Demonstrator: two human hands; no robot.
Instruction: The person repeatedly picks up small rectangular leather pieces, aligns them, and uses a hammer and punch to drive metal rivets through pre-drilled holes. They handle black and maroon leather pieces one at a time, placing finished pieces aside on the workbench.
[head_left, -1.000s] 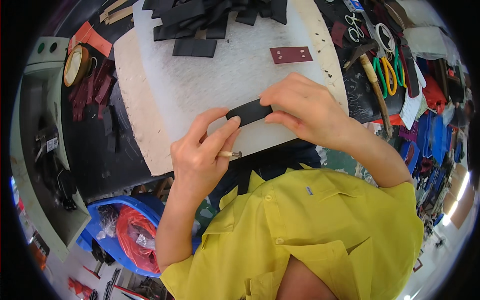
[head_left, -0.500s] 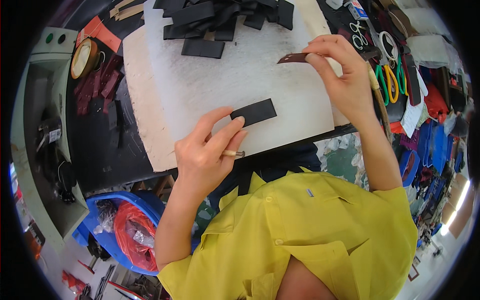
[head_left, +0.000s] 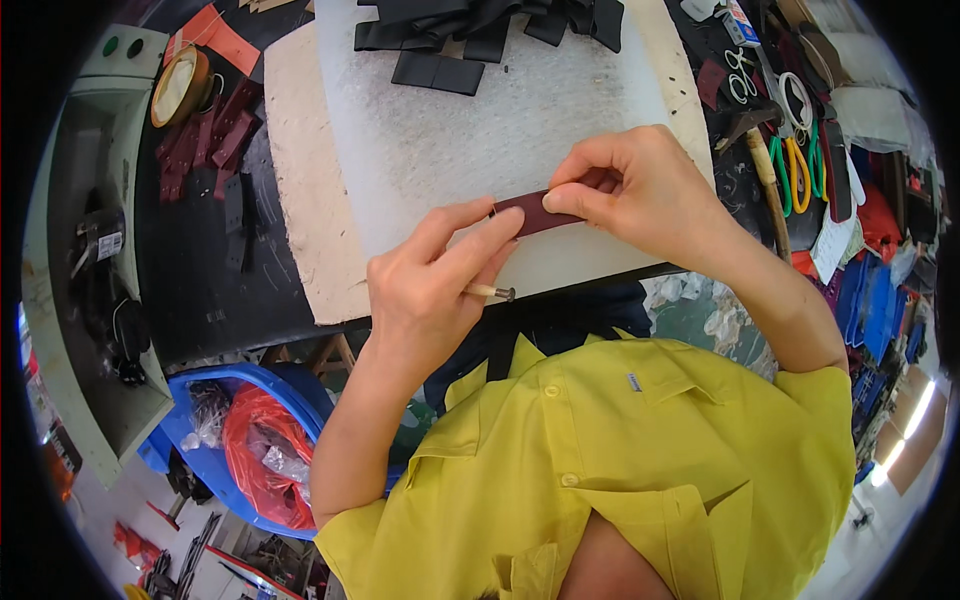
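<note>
A maroon leather-like strip (head_left: 535, 212) lies between my two hands, low over the white sheet (head_left: 420, 150). The thumb and fingers of my left hand (head_left: 425, 265) press on its left end. A small rod-like tool with a pale handle and dark metal tip (head_left: 490, 291) is tucked in the lower fingers of that hand. My right hand (head_left: 640, 195) pinches the strip nearer its right end. The black strip seen earlier in this spot is mostly hidden; only a dark edge shows by my left fingertips.
A pile of black strips (head_left: 440, 25) covers the far part of the sheet. To the left lie maroon pieces (head_left: 205, 140) and a round bowl (head_left: 181, 87). Scissors with coloured handles (head_left: 797, 175) and a wooden-handled tool (head_left: 765, 180) are at the right. A blue bin (head_left: 190, 480) stands below left.
My right hand has come down and left, bringing the maroon strip onto the black strip at my left hand. The left hand still has the small tool. The view has shifted slightly.
</note>
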